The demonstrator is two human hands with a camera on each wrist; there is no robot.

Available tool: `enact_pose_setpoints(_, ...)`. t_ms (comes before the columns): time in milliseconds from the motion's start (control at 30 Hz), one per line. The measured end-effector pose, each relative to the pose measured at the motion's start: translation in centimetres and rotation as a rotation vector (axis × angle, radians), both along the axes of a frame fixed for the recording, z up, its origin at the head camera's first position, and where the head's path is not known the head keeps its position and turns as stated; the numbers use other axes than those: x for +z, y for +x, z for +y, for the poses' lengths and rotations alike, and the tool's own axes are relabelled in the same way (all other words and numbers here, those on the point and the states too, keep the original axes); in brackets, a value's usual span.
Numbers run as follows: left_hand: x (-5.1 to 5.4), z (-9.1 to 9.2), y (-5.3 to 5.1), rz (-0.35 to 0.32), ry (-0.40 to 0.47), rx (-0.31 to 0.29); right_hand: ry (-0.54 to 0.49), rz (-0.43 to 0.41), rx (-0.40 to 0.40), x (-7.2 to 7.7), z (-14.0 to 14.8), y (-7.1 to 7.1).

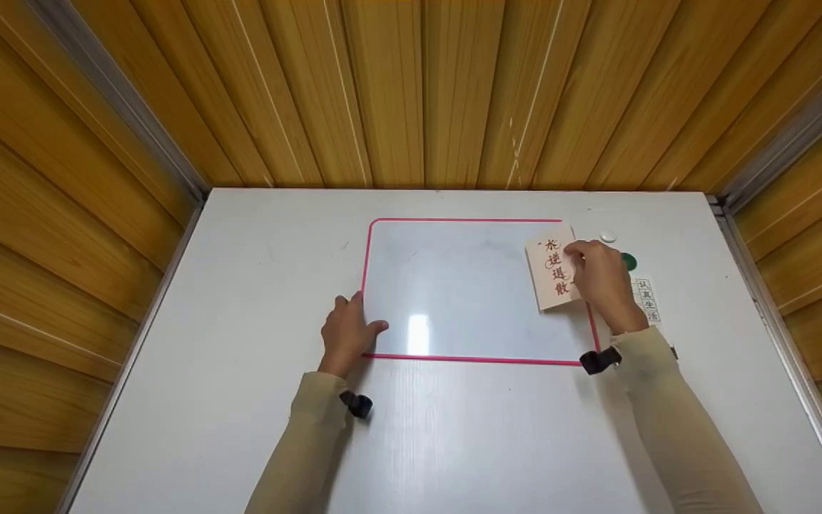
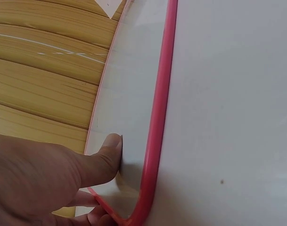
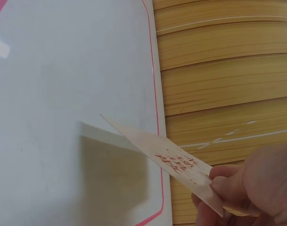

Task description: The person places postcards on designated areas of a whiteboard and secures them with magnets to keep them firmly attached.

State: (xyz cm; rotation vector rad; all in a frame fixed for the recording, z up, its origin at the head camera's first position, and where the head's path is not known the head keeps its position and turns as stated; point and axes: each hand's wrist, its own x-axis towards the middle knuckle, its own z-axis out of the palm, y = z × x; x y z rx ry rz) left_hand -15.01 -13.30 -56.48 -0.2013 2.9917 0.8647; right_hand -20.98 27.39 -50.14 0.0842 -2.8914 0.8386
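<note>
Wood-grained panels (image 1: 382,93) close in the top and both sides of the head view, and a white table (image 1: 454,442) spreads below them to the bottom of the frame. A whiteboard (image 1: 454,278) with a pink rim lies on it around the middle of the picture. At the board's lower left corner the left hand (image 1: 349,332) grips the edge, the thumb on the face and fingers round the outside, as the left wrist view shows. Right of centre, the right hand (image 1: 602,278) pinches the right edge of a pale card (image 1: 552,275) with red characters, held tilted over the board's right side; in the right wrist view a shadow (image 3: 112,174) falls on the board beneath it. Further right on the table are a white disc (image 1: 609,235), a green disc (image 1: 629,262) and a strip of printed characters (image 1: 646,298), partly behind the right wrist. To handle this well, I would keep the left hold firm so the board cannot slide, pinch the card lightly near its edge so it does not crease, and level it against the pink rim before letting any corner touch.
</note>
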Motion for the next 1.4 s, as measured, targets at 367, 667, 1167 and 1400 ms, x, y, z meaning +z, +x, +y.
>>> enact_pose_setpoints(367,0.0,0.0,0.0,-0.002,-0.013,0.002,-0.023,-0.013,0.008,-0.5,-0.7,-0.5)
enact_pose_setpoints(667,0.0,0.0,-0.1,-0.015,-0.014,-0.002,-0.022,-0.037,0.019,-0.9,-1.0,-0.6)
enact_pose_setpoints(1167,-0.2,0.0,-0.2,-0.012,0.003,0.005,0.024,-0.119,0.018,-1.7,-0.7,-0.6)
enact_pose_setpoints(1400,0.0,0.0,-0.2,-0.019,0.011,0.012,0.032,-0.199,-0.002,-1.9,-0.9,-0.7)
